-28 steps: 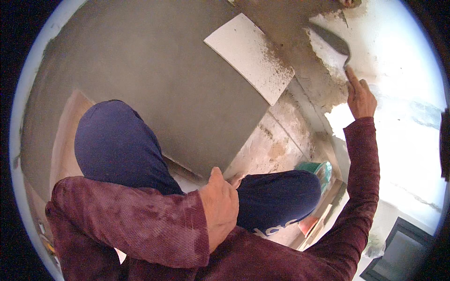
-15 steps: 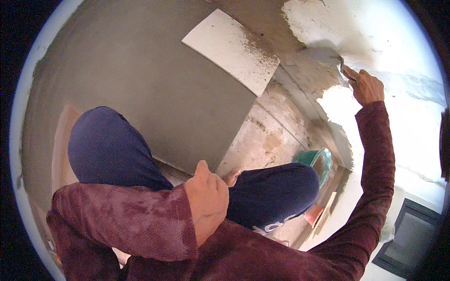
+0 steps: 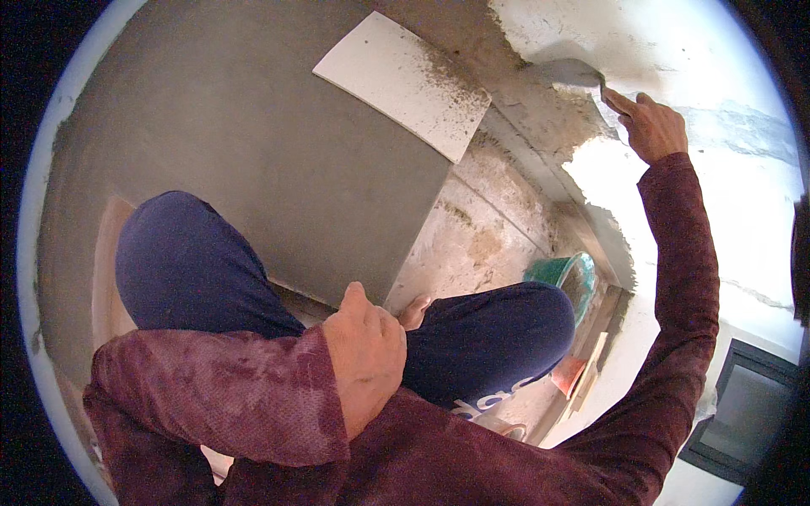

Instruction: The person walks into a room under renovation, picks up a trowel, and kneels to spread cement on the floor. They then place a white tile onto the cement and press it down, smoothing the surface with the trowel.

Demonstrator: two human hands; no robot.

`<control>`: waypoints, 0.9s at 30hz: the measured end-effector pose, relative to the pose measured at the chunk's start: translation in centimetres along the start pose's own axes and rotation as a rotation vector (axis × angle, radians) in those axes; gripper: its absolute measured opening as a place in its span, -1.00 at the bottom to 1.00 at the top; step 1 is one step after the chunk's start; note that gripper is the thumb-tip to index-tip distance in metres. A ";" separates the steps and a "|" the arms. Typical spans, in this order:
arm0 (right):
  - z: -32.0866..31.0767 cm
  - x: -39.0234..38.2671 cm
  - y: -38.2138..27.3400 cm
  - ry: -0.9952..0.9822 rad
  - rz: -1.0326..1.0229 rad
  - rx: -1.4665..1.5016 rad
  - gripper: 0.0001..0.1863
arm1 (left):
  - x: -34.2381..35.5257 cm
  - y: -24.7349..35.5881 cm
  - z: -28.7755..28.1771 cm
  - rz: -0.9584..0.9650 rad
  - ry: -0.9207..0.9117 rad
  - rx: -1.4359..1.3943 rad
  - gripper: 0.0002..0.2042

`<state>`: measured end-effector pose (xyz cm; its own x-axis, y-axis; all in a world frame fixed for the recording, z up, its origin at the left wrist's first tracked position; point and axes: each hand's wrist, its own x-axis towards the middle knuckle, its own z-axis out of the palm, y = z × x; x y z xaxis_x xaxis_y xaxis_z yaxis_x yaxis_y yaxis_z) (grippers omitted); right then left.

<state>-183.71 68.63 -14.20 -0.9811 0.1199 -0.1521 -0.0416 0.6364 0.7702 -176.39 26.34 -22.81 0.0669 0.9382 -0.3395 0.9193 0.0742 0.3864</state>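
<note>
Grey surface (image 3: 211,110): far L, broad — best kept clear of sleeve & knee, imo; matte, v. smooth, straight cut edge on the near R side.
Left knee (image 3: 181,253): near L, bent, in navy cloth; soft weave, rounded.
Left hand (image 3: 367,363): near middle, curled, back of it up; palm hidden, so can't tell if it's gripping anything. Forearm lies across the lap, prob. useful for balance. Maroon sleeve's dusted pale.
White board (image 3: 396,80): far middle, just over the grey surface's edge; flat, stiff-looking rectangle, gritty dark specks on its R half. I'd keep that grit off the smooth face.
Bucket (image 3: 547,270): R of middle, beyond the right knee (image 3: 506,325); green, round-rimmed, smeared inside & out.
Trowel (image 3: 567,71): far R, at the ragged line where brown coat (image 3: 540,126) meets pale wall (image 3: 717,244). Blade's thin, grey, metal-looking, w/ bent neck; contact w/ wall hard to judge. To do it well: blade nearly flat, leading edge a touch up, even pressure, feather outward. Coat looks damp & grainy; wall's chalky, patchy.
Right hand (image 3: 660,132): far R, fingers clamped round the trowel's handle, arm stretched long — a loose wrist should help avoid ridges.
</note>
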 end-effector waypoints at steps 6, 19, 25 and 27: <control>-0.5 0.3 -0.5 0.034 -0.008 -0.017 -0.53 | -0.3 0.0 0.2 0.010 0.046 -0.068 -0.57; -1.1 0.8 -0.2 0.049 0.018 0.038 -0.59 | -1.3 -0.1 0.5 0.038 0.114 -0.033 -0.63; -1.4 0.6 -0.5 0.009 -0.008 0.051 -0.58 | -1.2 0.0 0.4 0.037 0.084 -0.024 -0.62; -1.2 0.4 -0.6 -0.015 -0.023 -0.026 -0.56 | -1.1 0.1 0.3 0.032 0.067 -0.031 -0.59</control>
<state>-184.28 67.41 -13.94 -0.9769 0.1166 -0.1791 -0.0695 0.6191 0.7822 -176.28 25.20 -22.65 0.0687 0.9607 -0.2689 0.9048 0.0535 0.4224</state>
